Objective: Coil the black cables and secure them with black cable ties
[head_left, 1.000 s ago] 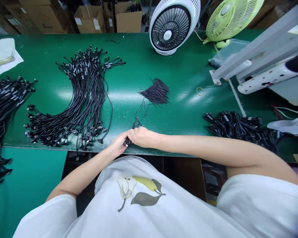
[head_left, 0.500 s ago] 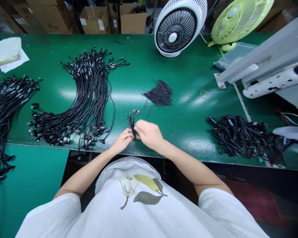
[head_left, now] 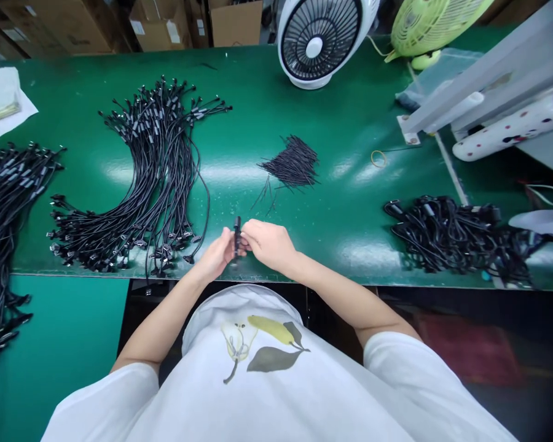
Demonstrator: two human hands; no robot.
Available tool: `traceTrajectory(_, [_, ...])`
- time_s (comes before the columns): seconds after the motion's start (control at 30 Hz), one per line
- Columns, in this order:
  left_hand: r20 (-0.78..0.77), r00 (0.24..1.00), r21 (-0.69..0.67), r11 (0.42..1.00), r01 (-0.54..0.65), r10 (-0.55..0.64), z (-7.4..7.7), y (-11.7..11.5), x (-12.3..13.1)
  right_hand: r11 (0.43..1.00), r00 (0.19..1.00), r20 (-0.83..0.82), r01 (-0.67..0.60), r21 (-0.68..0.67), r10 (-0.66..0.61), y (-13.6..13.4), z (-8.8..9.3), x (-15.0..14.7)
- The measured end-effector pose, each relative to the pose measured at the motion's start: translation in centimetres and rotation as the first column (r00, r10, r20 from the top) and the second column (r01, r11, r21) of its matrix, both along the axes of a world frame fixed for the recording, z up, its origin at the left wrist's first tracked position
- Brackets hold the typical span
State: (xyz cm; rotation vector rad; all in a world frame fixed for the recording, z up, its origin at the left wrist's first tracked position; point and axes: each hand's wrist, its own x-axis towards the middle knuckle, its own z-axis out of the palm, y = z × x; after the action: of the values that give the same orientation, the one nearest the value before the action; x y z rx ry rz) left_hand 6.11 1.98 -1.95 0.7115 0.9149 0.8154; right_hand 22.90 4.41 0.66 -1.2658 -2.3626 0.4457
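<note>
Near the front edge of the green table, a small bundled black cable (head_left: 237, 235) stands upright between my hands. My left hand (head_left: 217, 253) grips it from the left. My right hand (head_left: 268, 244) has its fingers pinched at the right side of the cable; part of the fingertips is hidden. Beyond my hands lies a pile of short black ties (head_left: 294, 162), with a few loose ones beside it. A large spread of black cables (head_left: 159, 166) with connectors on both ends lies to the left.
Another cable bunch (head_left: 11, 202) lies far left, near white papers (head_left: 4, 101). A heap of coiled black cables (head_left: 447, 236) is at right. A white fan (head_left: 320, 46), a green fan (head_left: 431, 27), a grey metal frame (head_left: 483, 73) and a yellow ring (head_left: 378, 158) are beyond.
The bundled cable has turned more upright and sits slightly further left with both hands. The view has shifted, so the table's contents appear a little higher.
</note>
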Motion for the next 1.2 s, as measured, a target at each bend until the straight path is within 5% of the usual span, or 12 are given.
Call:
traceTrajectory(0.23, [-0.227,0.973,0.146,0.989,-0.018,0.051,0.3,-0.4,-0.1,0.996,0.989,0.143,0.033,0.088,-0.045,-1.5,-0.2,-0.4])
traceTrajectory(0.43, [-0.082,0.996,-0.054,0.998,-0.025,0.021,0.2,-0.8,-0.7,0.948,0.936,0.277,-0.271,0.169,0.218,-1.4,-0.4,0.4])
traceTrajectory(0.5, [-0.046,0.998,-0.021,0.999,-0.037,0.036,0.1,-0.7,-0.7,0.952,0.942,0.223,-0.281,0.118,0.251,-1.6,-0.7,0.5])
traceTrajectory(0.6, [-0.002,0.990,0.054,0.988,-0.141,0.141,-0.2,-0.8,0.0,0.994,0.996,-0.027,-0.086,-0.068,0.085,-1.8,-1.4,0.0])
traceTrajectory(0.73, [0.014,0.971,0.084,0.967,-0.240,0.239,-0.2,-1.1,1.5,0.891,0.901,-0.397,-0.028,-0.454,-0.174,-1.7,-2.4,-0.7])
traceTrajectory(0.8, [0.009,0.970,0.083,0.966,-0.244,0.244,0.0,-1.0,1.9,0.867,0.881,-0.417,-0.018,-0.499,-0.222,-1.8,-2.5,-0.7])
traceTrajectory(0.93, [0.001,0.966,0.053,0.965,-0.258,0.259,0.6,-0.4,2.1,0.962,0.925,-0.285,0.201,-0.187,-0.249,-2.4,-1.9,-0.3])
traceTrajectory(1.0, [0.006,0.965,0.054,0.963,-0.263,0.263,0.8,-0.1,2.0,0.985,0.964,-0.200,0.168,-0.045,-0.174,-2.7,-2.0,-0.2])
traceTrajectory(1.2, [-0.133,0.946,0.256,0.933,-0.254,0.295,0.9,1.0,0.1,0.996,0.996,0.019,0.085,0.034,-0.086,-2.4,-3.3,0.3])
